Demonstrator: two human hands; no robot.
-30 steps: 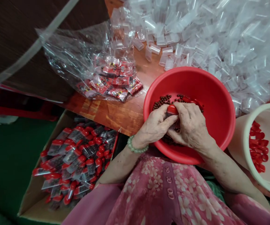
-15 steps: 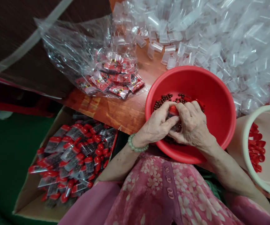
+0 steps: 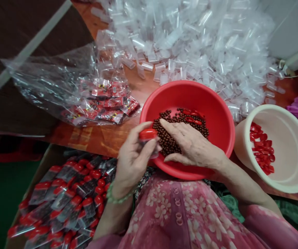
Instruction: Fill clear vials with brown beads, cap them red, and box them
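My left hand (image 3: 133,154) holds a small clear container with a red cap (image 3: 148,134) between thumb and fingers, at the left rim of a red basin (image 3: 218,128). Over the basin, my right hand (image 3: 190,145) has its thumb and fingers apart, above brown beads (image 3: 166,140) and touching or just over them. Nothing shows in its grip, though the palm is hidden. A few red caps (image 3: 194,120) lie on the beads behind my right hand. What fills the held container is blurred.
Filled red-capped containers (image 3: 71,200) fill a cardboard box at lower left. Clear empty containers (image 3: 190,45) are heaped at the back. A plastic bag with red packets (image 3: 107,102) lies left of the basin. At right, a white bucket (image 3: 291,155) holds red caps (image 3: 262,148).
My hands have parted. My left hand has moved left out of the basin with the red-capped container; my right hand has let go and opened over the beads. The view has shifted.
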